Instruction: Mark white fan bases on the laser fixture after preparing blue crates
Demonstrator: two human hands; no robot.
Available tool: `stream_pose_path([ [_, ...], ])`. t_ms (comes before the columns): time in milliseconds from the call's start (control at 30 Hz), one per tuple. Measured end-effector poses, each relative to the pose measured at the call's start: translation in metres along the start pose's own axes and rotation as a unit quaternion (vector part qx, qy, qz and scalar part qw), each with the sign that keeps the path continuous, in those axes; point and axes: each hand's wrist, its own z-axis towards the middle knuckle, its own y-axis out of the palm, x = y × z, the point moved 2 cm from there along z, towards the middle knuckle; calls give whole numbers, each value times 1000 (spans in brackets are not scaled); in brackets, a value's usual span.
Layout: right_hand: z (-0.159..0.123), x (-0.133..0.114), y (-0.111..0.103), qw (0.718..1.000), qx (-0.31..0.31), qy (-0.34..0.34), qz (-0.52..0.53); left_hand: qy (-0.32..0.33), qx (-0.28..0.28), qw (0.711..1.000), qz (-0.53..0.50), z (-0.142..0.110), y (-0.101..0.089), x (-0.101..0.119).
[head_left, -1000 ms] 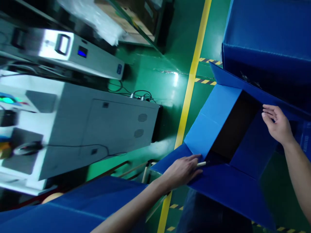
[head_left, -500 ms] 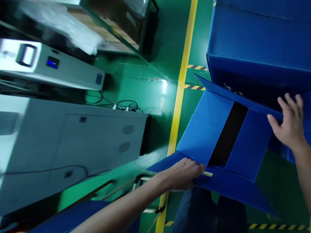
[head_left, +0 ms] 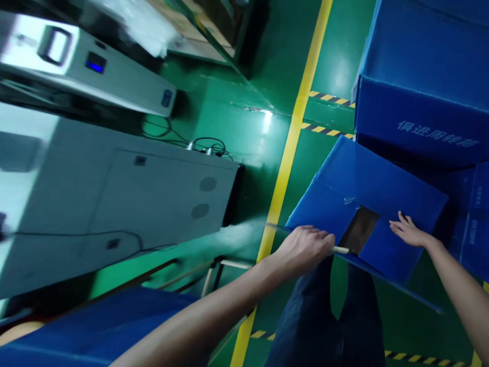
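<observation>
A blue corrugated plastic box (head_left: 393, 257) stands in front of my legs, with a narrow gap between its flaps showing a dark inside. Its far flap (head_left: 382, 176) lies folded inward over part of that gap. On this flap rests my right hand (head_left: 410, 232), open, fingers spread. My left hand (head_left: 307, 247) is closed at the box's near left corner, around a thin stick-like tool with a pale end (head_left: 341, 250). A blurred thin part of it seems to stick out on the hand's other side. Whether the left fingers also pinch the near flap (head_left: 389, 283) is hidden.
Behind the box stands a larger blue box (head_left: 420, 112) with white lettering, and more blue plastic (head_left: 479, 219) lies at right. Grey machine cabinets (head_left: 164, 199) with cables fill the left. A tube-framed cart (head_left: 233, 264) is at lower left. Yellow tape (head_left: 284, 178) crosses the green floor.
The far flap, upright before, is now folded down toward me. My right hand has moved left and nearer with it, onto its surface. My left hand still grips the stick-like tool.
</observation>
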Motion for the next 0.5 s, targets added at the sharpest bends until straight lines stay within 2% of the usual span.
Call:
stream_pose_path([
  [67, 2, 5, -19, 999, 2, -13, 29, 0, 135, 990, 51, 24, 8, -14],
  [133, 0, 12, -42, 998, 23, -15, 58, -6, 239, 967, 90, 61, 24, -28],
  [167, -1, 14, -51, 996, 38, -12, 78, -18, 262, 960, 95, 82, 36, -36],
  [233, -1, 16, -56, 992, 64, -11, 106, -35, 249, 965, 80, 120, 64, -49],
  [300, 3, 11, -38, 993, 91, -20, 74, -53, 229, 971, 50, 143, 93, -57],
  [367, 11, 1, 2, 990, 142, -15, -12, -75, 228, 970, 31, 146, 119, -58],
  [433, 19, -11, 50, 971, 220, 16, -94, -87, 241, 966, 27, 131, 140, -52],
  [500, 28, -21, 91, 948, 285, 32, -137, -84, 248, 965, 15, 106, 159, -43],
])
